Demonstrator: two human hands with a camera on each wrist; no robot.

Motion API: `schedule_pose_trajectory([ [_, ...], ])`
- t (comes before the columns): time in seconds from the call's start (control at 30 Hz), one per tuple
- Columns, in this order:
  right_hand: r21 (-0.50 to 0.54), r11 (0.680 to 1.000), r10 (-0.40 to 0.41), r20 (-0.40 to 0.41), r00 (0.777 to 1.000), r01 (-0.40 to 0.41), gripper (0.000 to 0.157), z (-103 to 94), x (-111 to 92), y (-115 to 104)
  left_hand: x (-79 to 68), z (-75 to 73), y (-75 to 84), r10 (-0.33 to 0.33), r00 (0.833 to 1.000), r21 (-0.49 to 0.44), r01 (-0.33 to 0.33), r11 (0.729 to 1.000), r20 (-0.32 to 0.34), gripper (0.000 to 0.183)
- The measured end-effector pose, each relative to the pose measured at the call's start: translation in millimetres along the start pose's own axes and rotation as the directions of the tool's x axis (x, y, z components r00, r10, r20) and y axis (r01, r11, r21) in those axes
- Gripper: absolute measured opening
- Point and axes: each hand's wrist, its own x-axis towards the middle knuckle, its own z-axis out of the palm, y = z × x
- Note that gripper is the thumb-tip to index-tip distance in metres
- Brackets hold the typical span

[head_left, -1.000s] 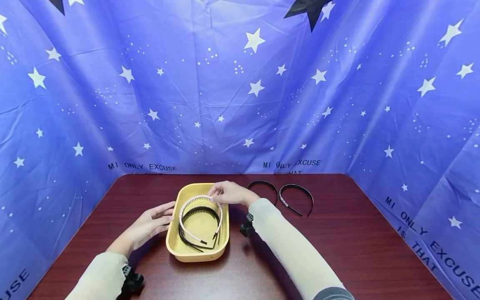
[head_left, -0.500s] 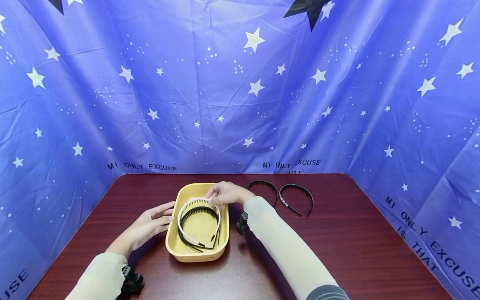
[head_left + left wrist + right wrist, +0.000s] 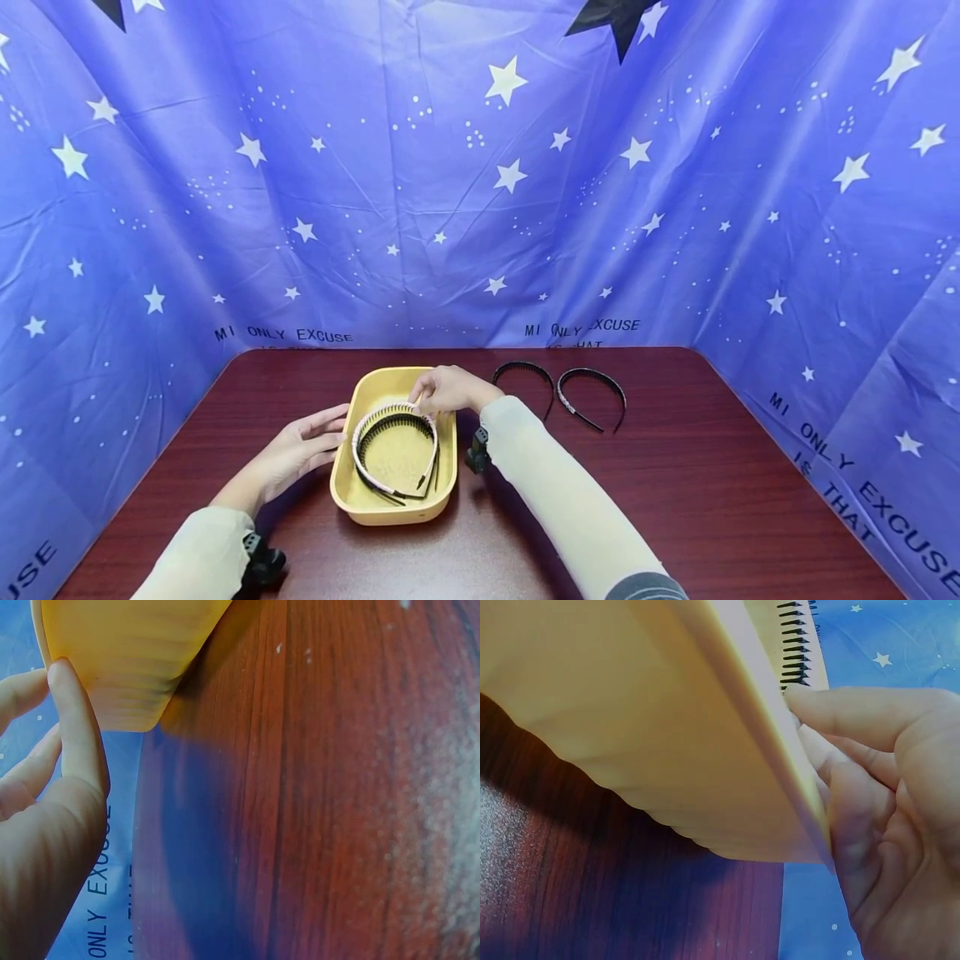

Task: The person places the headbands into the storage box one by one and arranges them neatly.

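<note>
A yellow plastic tray point(image 3: 390, 517) stands on the table, left of centre in the head view. My left hand point(image 3: 291, 454) lies along its left side, fingers fairly straight, with fingertips at the rim. Inside the tray is a black toothed headband point(image 3: 397, 420). Over it lies a pale pink headband point(image 3: 355, 450), its top band pinched between the thumb and fingers of my right hand point(image 3: 452, 390). In the right wrist view, dark teeth point(image 3: 795, 656) show just beyond the fingertips, and the tray wall point(image 3: 667, 750) hides part of the pinch.
Two more black headbands lie on the dark red wooden table point(image 3: 675, 483) right of the tray: a plain one point(image 3: 522, 365) and one with a silvery decorated side point(image 3: 564, 400). A blue star-patterned curtain point(image 3: 420, 183) encloses the table's back and sides.
My right hand has moved slightly left and down with the pink headband, which now sits more closely over the black one in the tray. The left hand has stayed put.
</note>
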Motion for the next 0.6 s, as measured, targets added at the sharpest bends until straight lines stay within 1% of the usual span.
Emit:
schedule_pose_trajectory([
  [0.33,-0.013,0.999,0.032,-0.008,0.999,-0.032,0.012,1.7,0.4,-4.0,-0.4,0.0,0.8,-0.002,1.000,0.000,0.002,1.000,-0.002,0.069],
  [0.6,-0.111,0.991,0.073,-0.028,0.997,-0.076,0.011,3.6,0.5,-9.0,-0.7,0.3,0.7,-0.001,1.000,0.006,0.001,1.000,-0.001,0.069],
])
